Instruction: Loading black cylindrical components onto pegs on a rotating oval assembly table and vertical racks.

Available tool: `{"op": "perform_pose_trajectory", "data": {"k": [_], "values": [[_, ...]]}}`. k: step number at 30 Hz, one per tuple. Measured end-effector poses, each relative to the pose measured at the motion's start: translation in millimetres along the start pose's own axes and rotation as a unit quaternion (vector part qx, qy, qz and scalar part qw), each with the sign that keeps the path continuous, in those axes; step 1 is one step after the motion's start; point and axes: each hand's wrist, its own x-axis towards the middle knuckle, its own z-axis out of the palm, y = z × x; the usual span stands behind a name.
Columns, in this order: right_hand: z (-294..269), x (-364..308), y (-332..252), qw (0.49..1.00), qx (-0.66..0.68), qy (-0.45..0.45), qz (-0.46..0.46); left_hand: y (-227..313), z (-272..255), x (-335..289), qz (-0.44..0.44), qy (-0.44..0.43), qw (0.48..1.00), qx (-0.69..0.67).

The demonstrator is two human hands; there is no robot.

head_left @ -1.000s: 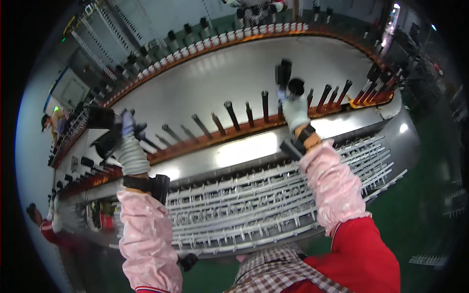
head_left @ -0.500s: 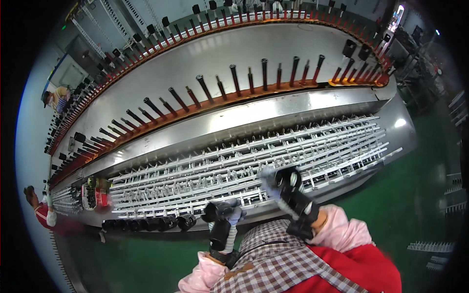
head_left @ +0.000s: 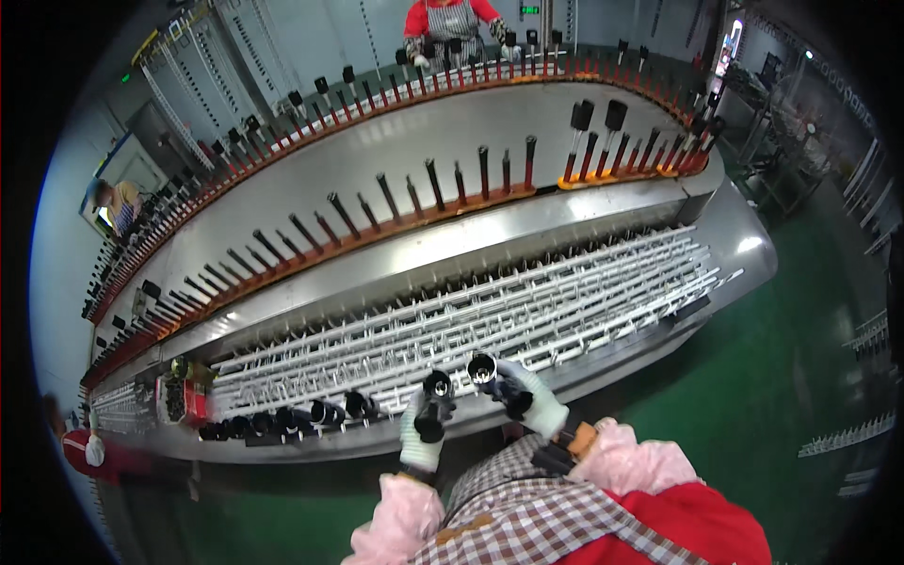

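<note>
L hand (head_left: pixel 417 438), gloved, low ctr, held up near the front edge of the bench (head_left: pixel 424 141): fingers wrapped snug round the upper L cup (head_left: pixel 437 384), blk, mouth up w/ a shiny bit inside; lower L cup (head_left: pixel 429 429), also blk, sits just below it in the same grip. R hand (head_left: pixel 540 407), gloved, close by on the R, not touching L: fingers curled round the upper R cup (head_left: pixel 482 368), blk, mouth up, bright inside, w/ a lower R pc (head_left: pixel 517 405), blk, against the fingers; exact finger spread hidden by the parts on both hands

Left of L hand, a row of more blk cups (head_left: pixel 360 405) runs along the near ledge (head_left: pixel 320 449). Behind them approx. a doz. or fewer lt-grey racks (head_left: pixel 452 330) w/ short prongs, lying lengthwise, near-parallel. Red box (head_left: pixel 196 405) w/ small pcs at the racks' L end

Beyond: orange rail (head_left: pixel 414 215) w/ upright red/blk pegs, some tall, some short; a couple of blk heads (head_left: pixel 616 115) up on stems at the R. Far side, co-worker (head_left: pixel 455 19) in red sleeves + striped apron; 2 others at far L. Pink sleeve covers (head_left: pixel 650 459), checked apron (head_left: pixel 527 508) on the wearer, green floor (head_left: pixel 659 405) to the R
</note>
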Motion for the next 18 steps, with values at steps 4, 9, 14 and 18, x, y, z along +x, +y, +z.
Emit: {"op": "perform_pose_trajectory", "data": {"k": [4,9,14,18], "values": [[-43.6,12.1,1.5,0.918,-0.303,0.005,-0.255,41.5,3.6,-13.8,0.099,0.089,0.899,0.417],[-40.8,14.5,-17.2,0.764,-0.618,0.147,-0.113,41.2,-11.8,14.0,0.005,0.124,0.923,0.363],[-72.1,39.3,-12.6,0.719,-0.655,0.104,-0.210,32.5,-24.4,2.7,0.112,0.105,0.868,0.473],[-61.7,28.2,-30.0,0.711,-0.668,0.130,-0.178,64.0,50.4,-57.0,0.067,0.031,0.578,0.812]]}}
